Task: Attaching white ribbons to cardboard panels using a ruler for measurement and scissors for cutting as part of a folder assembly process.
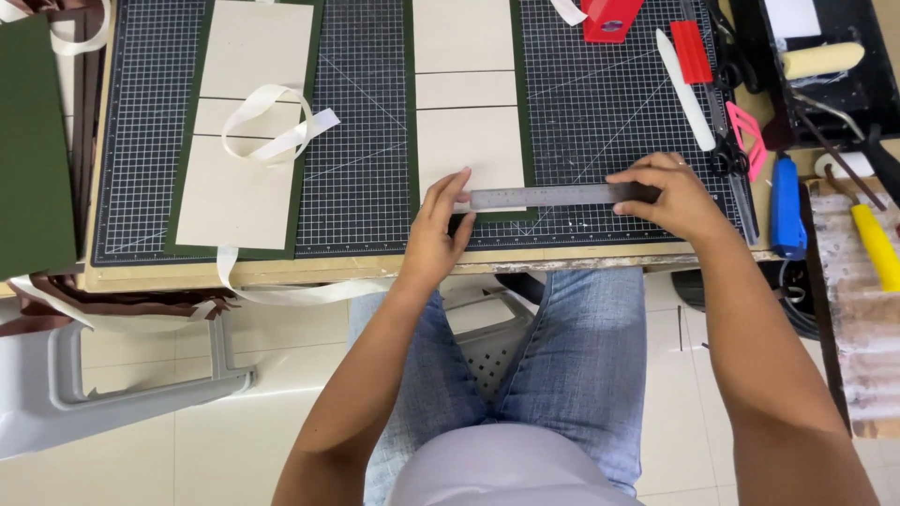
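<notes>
Hands pin long grey steel ruler (553, 196) flat across near edge of cream board panel on green cloth (466, 141), on gridded black cutting mat (600, 103): my left hand (439, 234) fingers extended on its left end, right hand (670, 195) curled over right end, steadying it.

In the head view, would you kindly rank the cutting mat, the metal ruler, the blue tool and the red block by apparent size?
1. Cutting mat
2. Metal ruler
3. Blue tool
4. Red block, though the frame edge cuts it off, so its rank against the blue tool is unsure.
</notes>
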